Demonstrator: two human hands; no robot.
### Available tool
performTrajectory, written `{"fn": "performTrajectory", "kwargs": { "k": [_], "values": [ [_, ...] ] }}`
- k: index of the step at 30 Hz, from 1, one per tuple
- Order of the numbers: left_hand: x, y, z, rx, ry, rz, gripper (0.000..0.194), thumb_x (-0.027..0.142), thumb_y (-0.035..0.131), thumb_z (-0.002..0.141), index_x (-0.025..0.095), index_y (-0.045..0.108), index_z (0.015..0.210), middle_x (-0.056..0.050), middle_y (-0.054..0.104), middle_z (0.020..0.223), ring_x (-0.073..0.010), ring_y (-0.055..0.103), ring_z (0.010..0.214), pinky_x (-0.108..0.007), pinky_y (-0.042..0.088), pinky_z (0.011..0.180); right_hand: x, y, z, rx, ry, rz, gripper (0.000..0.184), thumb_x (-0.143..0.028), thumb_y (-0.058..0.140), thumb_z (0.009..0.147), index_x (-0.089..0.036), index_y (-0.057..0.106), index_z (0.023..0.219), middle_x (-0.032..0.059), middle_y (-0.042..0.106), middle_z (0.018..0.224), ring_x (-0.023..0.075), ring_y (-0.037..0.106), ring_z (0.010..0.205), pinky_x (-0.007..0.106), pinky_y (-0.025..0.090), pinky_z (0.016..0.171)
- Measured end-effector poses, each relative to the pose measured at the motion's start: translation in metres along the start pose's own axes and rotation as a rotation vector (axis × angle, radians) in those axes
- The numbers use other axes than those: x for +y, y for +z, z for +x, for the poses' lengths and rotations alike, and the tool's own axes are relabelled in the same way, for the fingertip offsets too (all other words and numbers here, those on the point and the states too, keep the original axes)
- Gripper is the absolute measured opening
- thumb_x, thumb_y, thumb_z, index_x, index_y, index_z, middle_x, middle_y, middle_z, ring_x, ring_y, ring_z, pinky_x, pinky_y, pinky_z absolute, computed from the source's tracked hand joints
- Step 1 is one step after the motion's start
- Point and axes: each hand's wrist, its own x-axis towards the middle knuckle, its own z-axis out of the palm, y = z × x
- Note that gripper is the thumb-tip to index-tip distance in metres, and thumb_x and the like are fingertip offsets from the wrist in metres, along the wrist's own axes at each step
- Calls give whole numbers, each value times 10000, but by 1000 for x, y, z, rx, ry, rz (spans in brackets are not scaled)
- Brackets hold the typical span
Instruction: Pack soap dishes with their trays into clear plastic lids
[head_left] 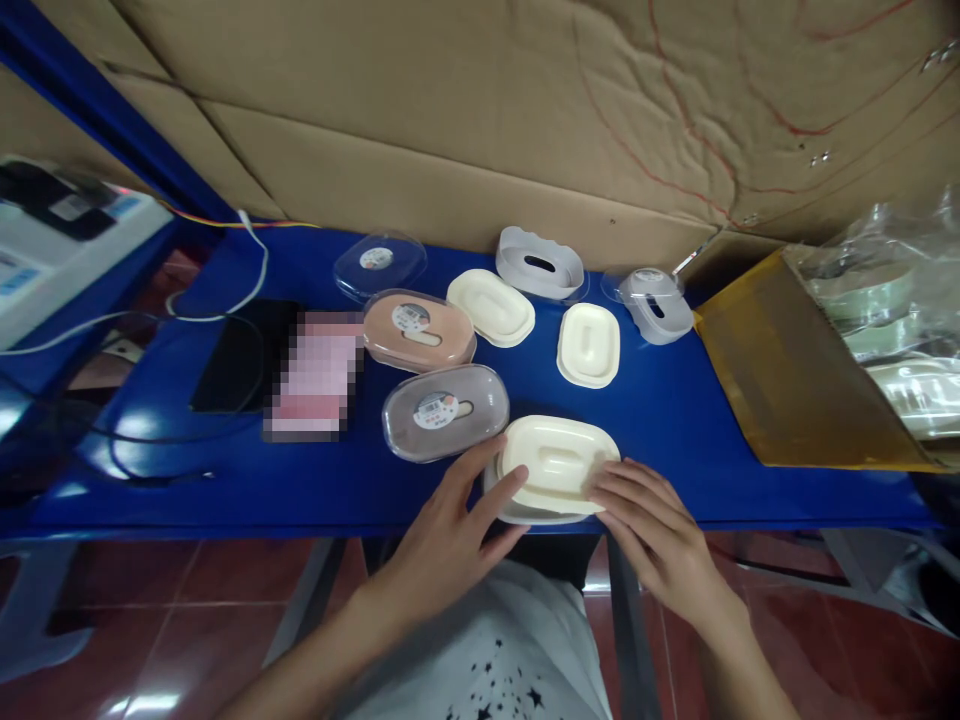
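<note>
A cream oval plastic insert (559, 462) with a raised middle lies over a grey oval soap-box base (555, 516) at the table's front edge. My left hand (457, 520) grips the base's left end, its fingers partly spread and a fingertip touching the insert. My right hand (656, 520) is closed on the insert's right end, fingers on top and along the side. The insert covers most of the base. Just behind my left hand is a lidded grey box (442, 415) with a round label.
A pink lidded box (416, 340), two cream inserts (491, 305), grey bases (536, 262) and a clear lid (379, 262) lie farther back. A pixelated pink rectangle (319, 375) lies left, beside a black item (240, 355) and cables. A carton (810, 360) of wrapped pieces stands right.
</note>
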Motion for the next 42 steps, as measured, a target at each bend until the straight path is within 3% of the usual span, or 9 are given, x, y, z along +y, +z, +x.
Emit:
{"fn": "performTrajectory", "kwargs": {
  "k": [4, 7, 16, 20, 25, 29, 33, 37, 42],
  "values": [
    [1, -5, 3, -92, 64, 70, 366, 236, 678, 1056, 176, 598, 1409, -148, 630, 1481, -349, 542, 1488, -559, 583, 1175, 22, -5, -13, 98, 84, -108, 431, -110, 661, 1019, -283, 686, 1412, 64, 778, 1319, 281, 693, 1317, 556, 555, 1156],
    [4, -8, 3, -64, 74, 42, 207, 203, 672, 1058, 178, 666, 1264, -93, 710, 1350, -319, 537, 1500, -540, 555, 1217, 37, -8, -28, 118, 143, -142, 433, -139, 645, 1036, -299, 671, 1438, 68, 779, 1314, 293, 700, 1306, 556, 577, 1121],
    [16, -18, 8, 117, 61, -35, 253, 113, 693, 1020, 156, 664, 1268, -117, 701, 1303, -317, 558, 1465, -525, 567, 1201, 52, -22, -46, 213, 214, -211, 374, -153, 638, 1037, -299, 700, 1376, 81, 782, 1262, 306, 714, 1271, 550, 595, 1086],
    [19, -17, 15, 153, 54, -22, 255, 111, 710, 1005, 175, 672, 1249, -118, 681, 1333, -319, 571, 1453, -522, 577, 1190, 47, -9, -42, 96, 151, -162, 397, -147, 607, 1049, -303, 675, 1409, 78, 772, 1307, 292, 697, 1313, 525, 607, 1084],
    [21, 3, 32, 90, 90, -13, 240, 170, 720, 1018, 158, 655, 1249, -142, 653, 1377, -328, 541, 1484, -529, 576, 1191, 27, 13, -35, 150, 148, -211, 444, -186, 677, 1025, -279, 613, 1455, 138, 685, 1448, 332, 650, 1378, 637, 495, 1201],
    [22, 20, 43, 50, 116, 10, 236, 202, 724, 1022, 158, 652, 1243, -150, 650, 1367, -321, 559, 1472, -496, 584, 1187, 24, 15, -36, 263, 246, -130, 738, -289, 753, 991, -300, 405, 1641, 189, 518, 1619, 388, 509, 1526, 657, 523, 1177],
    [19, 31, 52, 46, 130, -24, 198, 231, 718, 1028, 180, 664, 1211, -149, 634, 1374, -323, 581, 1449, -505, 593, 1170, 29, 13, -34, 175, 210, -106, 760, -276, 727, 1011, -357, 373, 1679, 152, 372, 1743, 388, 439, 1584, 638, 523, 1197],
    [14, 32, 56, -16, 138, -32, 196, 246, 689, 1045, 174, 652, 1223, -163, 612, 1411, -328, 562, 1466, -515, 589, 1173, 35, 13, -29, 123, 185, -107, 617, -229, 680, 1037, -364, 497, 1610, 124, 454, 1703, 361, 508, 1537, 616, 534, 1186],
    [6, 21, 50, -180, 188, 54, 221, 181, 650, 1058, 163, 647, 1278, -143, 628, 1436, -321, 512, 1517, -517, 536, 1234, 33, 18, -27, 101, 72, -176, 636, -225, 740, 1005, -332, 527, 1595, 138, 579, 1607, 350, 580, 1466, 586, 561, 1133]
  ]
}}
